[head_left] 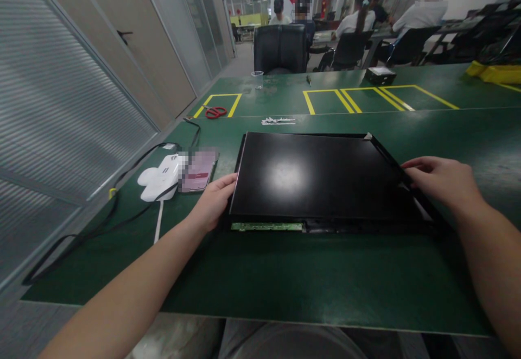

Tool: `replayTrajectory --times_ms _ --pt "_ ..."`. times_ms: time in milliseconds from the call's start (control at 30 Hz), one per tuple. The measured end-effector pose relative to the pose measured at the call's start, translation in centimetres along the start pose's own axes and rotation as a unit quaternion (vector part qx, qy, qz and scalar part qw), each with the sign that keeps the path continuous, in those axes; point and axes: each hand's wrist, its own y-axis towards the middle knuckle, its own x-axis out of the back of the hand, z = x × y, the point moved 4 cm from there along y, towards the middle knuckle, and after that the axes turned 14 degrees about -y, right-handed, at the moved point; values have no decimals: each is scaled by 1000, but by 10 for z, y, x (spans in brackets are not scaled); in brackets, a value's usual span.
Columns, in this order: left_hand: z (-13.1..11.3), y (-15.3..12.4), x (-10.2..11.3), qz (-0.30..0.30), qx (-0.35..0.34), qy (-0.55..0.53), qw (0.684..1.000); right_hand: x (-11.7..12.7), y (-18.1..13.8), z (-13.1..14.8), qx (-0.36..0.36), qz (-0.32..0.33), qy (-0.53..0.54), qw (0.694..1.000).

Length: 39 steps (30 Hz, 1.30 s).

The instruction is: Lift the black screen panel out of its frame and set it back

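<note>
A dark, glossy LCD panel (309,177) lies in a shallow black frame (388,155) on the green table. The panel sits slightly askew, and more of the frame shows along its right side. A strip of green circuit board (267,227) is visible along the near edge. My left hand (215,199) grips the panel's left edge, thumb near the top and the other fingers hidden below. At the opposite side, my right hand (439,180) has its fingers closed at the frame's right rim, with the fingertips partly out of sight.
Left of the panel are a phone (199,171), a white flower-shaped pad (160,178) and black cables (118,207). Farther back are red-handled scissors (215,112), small white strips (278,121), a clear cup (257,80) and a black box (380,75). People sit beyond the table.
</note>
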Motion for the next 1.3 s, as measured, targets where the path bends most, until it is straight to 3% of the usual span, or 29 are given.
replayTrajectory --times_ms 333,467,567,800,1100,1300 --pt "-7 3 5 33 -37 94 994 1 0 1 6 0 1 1000" --pt "-15 6 6 51 -107 158 980 -1 3 -2 19 -10 5 1000" --pt "-19 8 8 74 -136 148 977 -2 3 -3 19 -9 5 1000" --pt "-25 -4 3 103 -159 208 960 -1 1 0 -1 30 5 1000" --pt "-31 -13 -4 143 -226 204 942 -16 14 -7 9 11 2 1000" --pt "-34 -18 -4 170 -288 191 923 -24 19 -14 -42 36 84 995"
